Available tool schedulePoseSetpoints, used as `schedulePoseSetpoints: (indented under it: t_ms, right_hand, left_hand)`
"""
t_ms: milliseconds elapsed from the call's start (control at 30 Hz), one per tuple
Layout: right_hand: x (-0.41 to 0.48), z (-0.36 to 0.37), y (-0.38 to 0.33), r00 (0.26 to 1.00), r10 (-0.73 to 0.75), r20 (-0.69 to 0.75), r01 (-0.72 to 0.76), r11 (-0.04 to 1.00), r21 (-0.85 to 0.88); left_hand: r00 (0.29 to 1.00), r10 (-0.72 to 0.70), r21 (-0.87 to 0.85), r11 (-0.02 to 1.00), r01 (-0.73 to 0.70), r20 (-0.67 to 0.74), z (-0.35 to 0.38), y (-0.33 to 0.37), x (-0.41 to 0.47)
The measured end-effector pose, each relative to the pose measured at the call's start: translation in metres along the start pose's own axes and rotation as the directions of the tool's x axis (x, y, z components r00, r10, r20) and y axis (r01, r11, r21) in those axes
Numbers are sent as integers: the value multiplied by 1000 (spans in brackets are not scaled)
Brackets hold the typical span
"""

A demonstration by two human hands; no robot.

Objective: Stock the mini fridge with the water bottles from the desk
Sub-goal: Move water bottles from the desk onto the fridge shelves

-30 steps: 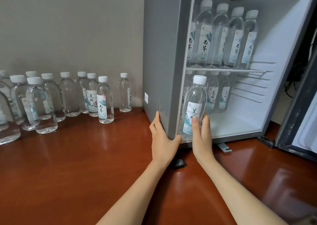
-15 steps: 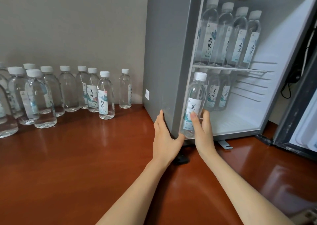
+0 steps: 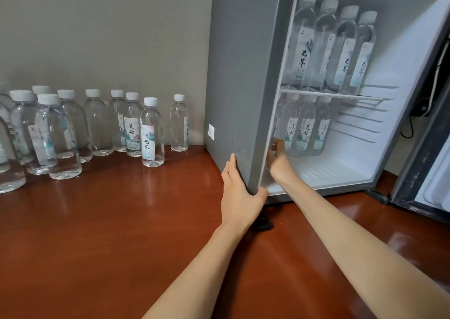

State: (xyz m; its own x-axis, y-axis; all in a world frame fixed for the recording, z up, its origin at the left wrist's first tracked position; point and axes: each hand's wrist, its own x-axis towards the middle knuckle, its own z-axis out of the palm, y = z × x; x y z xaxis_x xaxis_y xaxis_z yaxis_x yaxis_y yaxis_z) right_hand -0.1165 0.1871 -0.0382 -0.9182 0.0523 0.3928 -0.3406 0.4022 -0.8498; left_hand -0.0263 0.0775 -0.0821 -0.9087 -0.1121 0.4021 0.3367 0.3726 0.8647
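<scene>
The grey mini fridge [image 3: 238, 75] stands open on the brown desk [image 3: 121, 221]. My left hand [image 3: 239, 194] lies flat against its lower left front corner, thumb over the front edge. My right hand [image 3: 278, 165] reaches into the lower compartment and holds the base of the leftmost water bottle [image 3: 291, 126], which stands beside two more bottles [image 3: 314, 133]. Several bottles [image 3: 323, 46] stand on the wire shelf [image 3: 341, 96] above. Several more white-capped bottles [image 3: 151, 133] stand on the desk along the wall at the left.
The fridge door [image 3: 426, 148] hangs open at the right edge. Black cables [image 3: 411, 124] hang behind it. A black foot [image 3: 263, 225] sits under the fridge's front corner. The right half of the lower compartment floor [image 3: 341, 167] is bare.
My right hand has carried the bottle from the fridge's front edge into the lower compartment, to the left of the bottles there. My left hand stays on the corner.
</scene>
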Motion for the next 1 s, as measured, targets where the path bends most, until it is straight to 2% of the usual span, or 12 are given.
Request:
schedulePoseSetpoints:
  t_ms: [167, 233, 333, 433, 600, 833, 1000]
  right_hand:
    - [11, 12, -12, 996, 51, -77, -50, 999, 11]
    - [17, 15, -11, 995, 24, -95, -24, 1000, 9]
    - [17, 17, -5, 995, 61, -78, -64, 997, -34]
    - [21, 19, 5, 996, 57, -73, -50, 994, 100]
    - [16, 22, 1, 993, 98, -65, -92, 991, 101]
    - [21, 20, 12, 993, 115, -31, -101, 952, 288]
    - [16, 15, 7, 995, 97, -7, -91, 954, 287]
  left_hand:
    - [1000, -11, -5, 1000, 11, 5, -1, 1, -1]
    - [1000, -11, 0, 1000, 11, 2, -1, 1, -1]
    - [1000, -10, 1, 1000, 10, -3, -1, 1, -1]
    - [1000, -13, -3, 1000, 13, -2, -1, 2, -1]
    - [1000, -9, 0, 1000, 9, 4, -2, 3, -2]
    - [1000, -11, -3, 1000, 11, 9, -3, 4, -2]
    - [1000, -14, -14, 1000, 14, 12, -3, 3, -3]
